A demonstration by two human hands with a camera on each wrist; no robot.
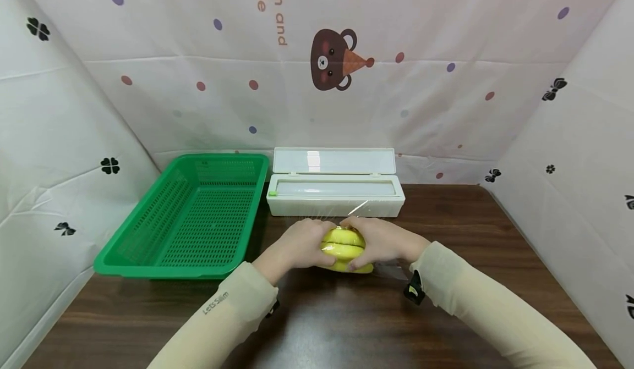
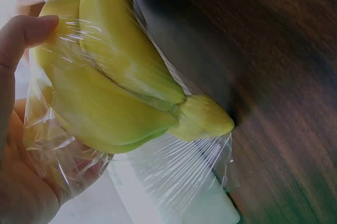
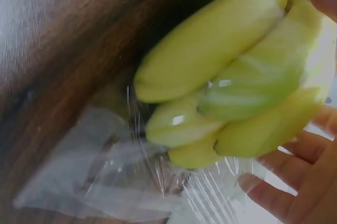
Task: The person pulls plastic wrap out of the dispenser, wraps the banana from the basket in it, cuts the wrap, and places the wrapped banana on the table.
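Note:
In the head view, a bunch of yellow bananas (image 1: 343, 252) is between both hands above the dark table, in front of the white box. Clear plastic wrap (image 2: 184, 169) clings to the bunch and stretches in creases past its stem in the left wrist view. My left hand (image 1: 303, 243) holds the bunch from the left, thumb in front. From the other side my right hand (image 1: 380, 241) grips it, thumb on the front. Loose wrap (image 3: 100, 169) spreads beyond the banana tips in the right wrist view. The far fingers are partly hidden behind the fruit.
Behind the hands stands a white cling-film dispenser (image 1: 337, 208) with its lid (image 1: 356, 161) raised. A green perforated basket (image 1: 255, 215) is at the left on the brown wooden table (image 1: 446, 215). Patterned white cloth (image 1: 223, 105) hangs around the back and sides.

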